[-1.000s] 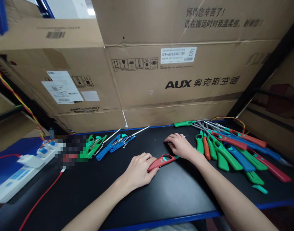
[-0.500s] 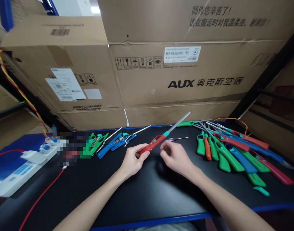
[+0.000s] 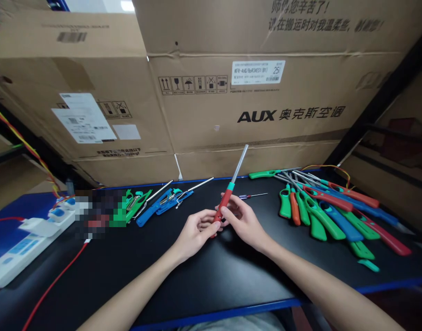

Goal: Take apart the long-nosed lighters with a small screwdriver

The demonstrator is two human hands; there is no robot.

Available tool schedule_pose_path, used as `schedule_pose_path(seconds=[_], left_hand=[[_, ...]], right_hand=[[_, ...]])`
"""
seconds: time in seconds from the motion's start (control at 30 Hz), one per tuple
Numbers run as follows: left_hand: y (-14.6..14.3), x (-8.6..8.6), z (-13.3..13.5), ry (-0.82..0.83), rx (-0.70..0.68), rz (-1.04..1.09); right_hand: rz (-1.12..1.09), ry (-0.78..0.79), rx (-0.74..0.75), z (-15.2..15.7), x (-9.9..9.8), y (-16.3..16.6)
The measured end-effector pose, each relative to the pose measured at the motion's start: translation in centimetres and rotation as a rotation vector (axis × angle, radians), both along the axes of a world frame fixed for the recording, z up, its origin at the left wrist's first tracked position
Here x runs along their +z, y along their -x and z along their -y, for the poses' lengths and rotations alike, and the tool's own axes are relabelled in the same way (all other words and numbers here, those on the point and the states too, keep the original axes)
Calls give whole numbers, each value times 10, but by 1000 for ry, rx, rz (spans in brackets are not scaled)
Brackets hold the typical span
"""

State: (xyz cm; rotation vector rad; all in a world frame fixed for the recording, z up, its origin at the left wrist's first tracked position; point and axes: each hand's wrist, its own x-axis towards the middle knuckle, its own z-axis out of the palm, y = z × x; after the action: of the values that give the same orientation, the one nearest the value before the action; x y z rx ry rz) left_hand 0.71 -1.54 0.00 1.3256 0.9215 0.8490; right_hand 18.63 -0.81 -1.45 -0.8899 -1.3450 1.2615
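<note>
Both hands hold a red long-nosed lighter [image 3: 226, 198] above the black table, its metal tube tilted up and away. My left hand [image 3: 196, 232] grips the lower end of the handle between thumb and fingers. Higher up, my right hand [image 3: 244, 219] has its thumb on the handle and fingers curled behind it. Beyond the hands lies a small screwdriver [image 3: 254, 196] with a purple handle. An opened blue lighter [image 3: 165, 202] with its inner parts showing lies to the left, beside an opened green lighter [image 3: 138, 205].
A pile of lighters [image 3: 330, 216] in green, red, orange and blue covers the table's right side. A small green piece [image 3: 368, 265] lies near the front edge. At left is a white power strip [image 3: 20, 248] with a red cable [image 3: 55, 285]. A large cardboard box [image 3: 204, 119] stands behind.
My right hand has moved left and closed on the red lighter, which my left hand was holding alone. The lighter has turned more upright. The view has shifted slightly.
</note>
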Motion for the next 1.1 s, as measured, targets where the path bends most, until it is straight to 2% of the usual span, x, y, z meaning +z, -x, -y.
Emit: schedule_pose_path(seconds=[0.23,0.47,0.7,0.8,0.97,1.1], left_hand=[[-6,-3,1,-3,27,-38],[-5,-8,0,-11,-41,-47],[-3,0,2,5,-48,-56],[-1,3,3,32,-73,-8],[1,2,3,234,-245,137],[-1,5,6,199,-242,12]], right_hand=[[-14,18,43,-2,0,0],[-15,4,41,-2,1,-1],[-37,21,67,-4,4,-3],[-11,-20,48,-9,9,-11],[108,-153,-71,-15,15,-26],[230,-249,-45,-12,13,-26]])
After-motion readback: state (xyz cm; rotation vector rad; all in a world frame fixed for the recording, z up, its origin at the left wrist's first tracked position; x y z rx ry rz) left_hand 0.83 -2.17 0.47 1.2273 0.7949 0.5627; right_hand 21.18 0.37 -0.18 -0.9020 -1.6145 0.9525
